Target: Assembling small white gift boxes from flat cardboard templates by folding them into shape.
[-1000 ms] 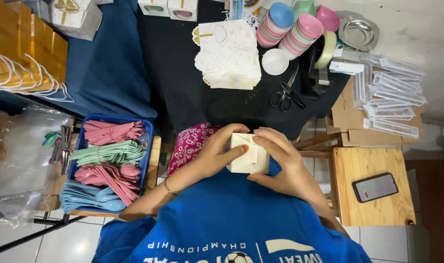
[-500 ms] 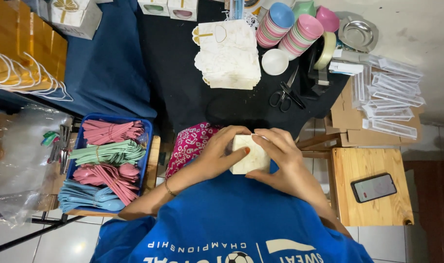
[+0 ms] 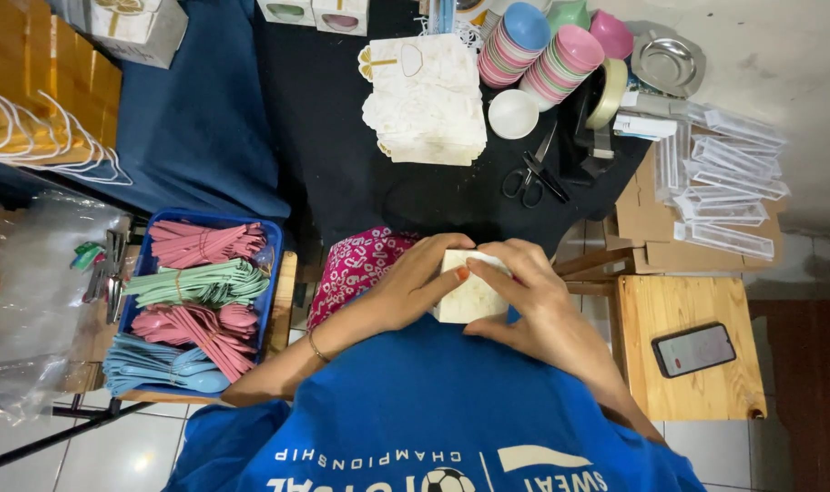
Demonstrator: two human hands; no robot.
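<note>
Hangers point(image 3: 41, 137) of white wire at the upper left of the frame, over a wooden surface. Below them, crumpled clear plastic point(image 3: 32, 292), then a blue tray point(image 3: 205, 221) packed with bundled plastic cutlery in pink, green and blue. Right of that, near mid-frame, a patch of pink patterned cloth point(image 3: 356, 269) at the edge of the black-covered counter point(image 3: 342, 164).

Just right of centre, slightly below the middle of the frame, a small cream box point(image 3: 465, 296), held between both hands close to the body over the blue shirt. Left hand point(image 3: 415, 287) wrapped on its left side, fingers point(image 3: 447, 248) curled over the top edge and gripping the box. Right hand point(image 3: 533, 296) clasped on the right side, fingers pressed against the upper face, also grasping it. Probably thin card: light, fairly stiff along the folds but easy to dent on the flat faces, not slippery. Best taken at the edges and corners, with gentle pressure only.

Above centre, a stack of flat cream cartons point(image 3: 424, 100). Further right, stacked pastel bowls point(image 3: 547, 46), a white lid point(image 3: 513, 114), black scissors point(image 3: 529, 173) and a tape roll point(image 3: 608, 91). Clear plastic sleeves point(image 3: 720, 182) at the upper right. Lower right, a wooden stool point(image 3: 697, 401) with a phone point(image 3: 694, 349) lying on it.
</note>
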